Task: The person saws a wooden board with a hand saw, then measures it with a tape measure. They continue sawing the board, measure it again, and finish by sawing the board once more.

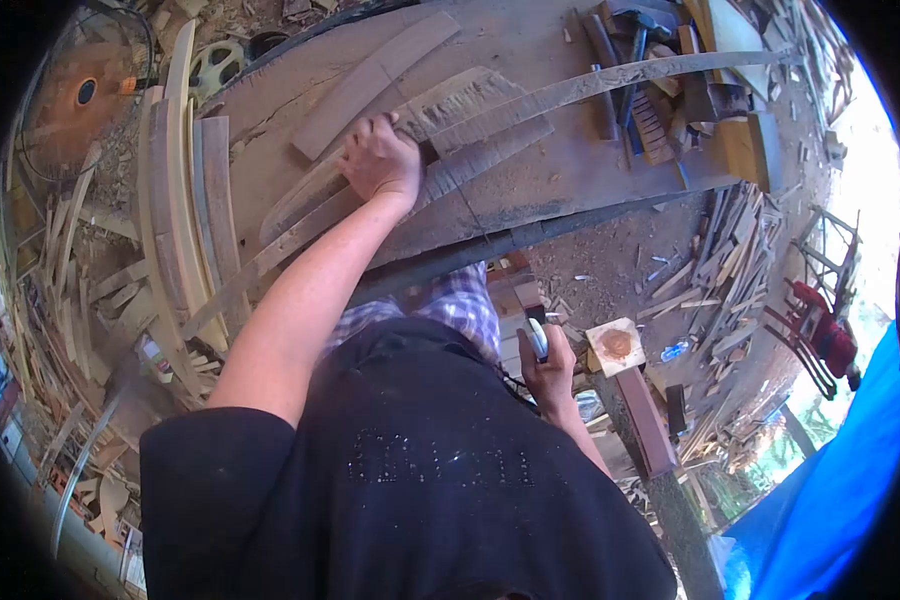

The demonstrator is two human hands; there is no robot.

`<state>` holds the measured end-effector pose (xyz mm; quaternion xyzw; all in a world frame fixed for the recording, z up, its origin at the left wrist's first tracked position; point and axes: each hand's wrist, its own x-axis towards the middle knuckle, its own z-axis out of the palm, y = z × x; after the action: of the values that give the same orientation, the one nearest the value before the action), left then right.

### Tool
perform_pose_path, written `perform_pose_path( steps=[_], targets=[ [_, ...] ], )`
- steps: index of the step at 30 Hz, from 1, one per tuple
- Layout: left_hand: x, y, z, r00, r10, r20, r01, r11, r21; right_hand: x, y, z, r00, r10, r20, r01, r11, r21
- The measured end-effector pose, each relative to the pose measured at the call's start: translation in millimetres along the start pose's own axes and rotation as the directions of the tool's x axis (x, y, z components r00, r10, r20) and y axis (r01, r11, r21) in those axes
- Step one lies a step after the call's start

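Note:
My left hand [382,160] is closed over curved wooden pieces on the workbench [580,175], its fingers curled on their upper edge. A long, thin curved strip [610,82] with rough edges runs from there to the upper right. Beneath it lies a wider rough-edged piece [470,98]. Behind my left hand a smooth curved board [380,82] lies flat. My right hand [550,368] is low beside my right hip, off the bench, closed round a small object [538,340] with a pale, rounded part; what it is cannot be made out.
A hammer [638,48] and other tools lie at the bench's back right. Long curved boards [175,200] stand at left, near a round orange object [86,92]. Scrap wood [730,250] is heaped at right, near a square pale block [616,346] and blue sheet [840,470].

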<state>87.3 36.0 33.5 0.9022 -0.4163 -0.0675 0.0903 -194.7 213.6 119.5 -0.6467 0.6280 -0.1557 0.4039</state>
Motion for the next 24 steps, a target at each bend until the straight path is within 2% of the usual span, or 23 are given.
perform_pose_path(
  steps=[2, 3, 5, 9, 12, 16, 17, 19, 22, 24],
  targets=[
    [4.3, -2.7, 6.9, 1.000, -0.009, 0.017, 0.009, 1.000, -0.013, 16.9, 13.0, 11.3, 1.000, 0.016, -0.009, -0.016, 1.000, 0.024],
    [5.6, -0.1, 6.1, 1.000, -0.015, 0.014, 0.015, 1.000, -0.007, 29.4, 18.8, 25.8, 0.991, -0.114, -0.068, 0.120, 0.989, 0.091],
    [8.5, 0.1, 3.3, 0.999, -0.031, 0.011, 0.031, 0.999, -0.027, 48.2, 20.1, 51.9, 0.995, -0.096, -0.034, 0.099, 0.987, 0.125],
    [11.8, 0.4, 2.8, 0.998, -0.060, 0.017, 0.060, 0.998, 0.009, 48.9, 8.9, 35.2, 0.996, -0.076, -0.040, 0.077, 0.997, 0.032],
    [8.1, 2.8, 3.9, 0.999, -0.051, 0.014, 0.051, 0.999, -0.010, 38.8, 2.5, 28.4, 0.981, -0.170, -0.090, 0.172, 0.985, 0.016],
    [10.8, -0.3, 8.2, 0.999, -0.031, -0.037, 0.030, 0.999, -0.025, 57.4, 12.1, 40.7, 0.991, -0.121, -0.057, 0.124, 0.990, 0.069],
    [9.5, -1.7, 9.4, 1.000, -0.015, -0.020, 0.014, 1.000, -0.023, 78.0, -8.8, 46.0, 0.994, -0.100, -0.047, 0.105, 0.988, 0.114],
    [10.9, -5.8, 12.0, 0.999, 0.006, -0.039, -0.007, 1.000, 0.000, 118.6, -44.6, 54.2, 0.996, -0.087, -0.017, 0.088, 0.993, 0.079],
    [12.6, -1.5, 12.1, 0.999, -0.054, 0.003, 0.054, 0.998, 0.033, 129.7, -42.7, 51.3, 0.986, -0.164, 0.019, 0.163, 0.985, 0.061],
    [10.3, -1.1, 11.8, 0.999, -0.033, -0.007, 0.033, 0.999, -0.002, 132.2, -26.8, 59.7, 0.982, -0.185, 0.031, 0.181, 0.978, 0.108]
  ],
)
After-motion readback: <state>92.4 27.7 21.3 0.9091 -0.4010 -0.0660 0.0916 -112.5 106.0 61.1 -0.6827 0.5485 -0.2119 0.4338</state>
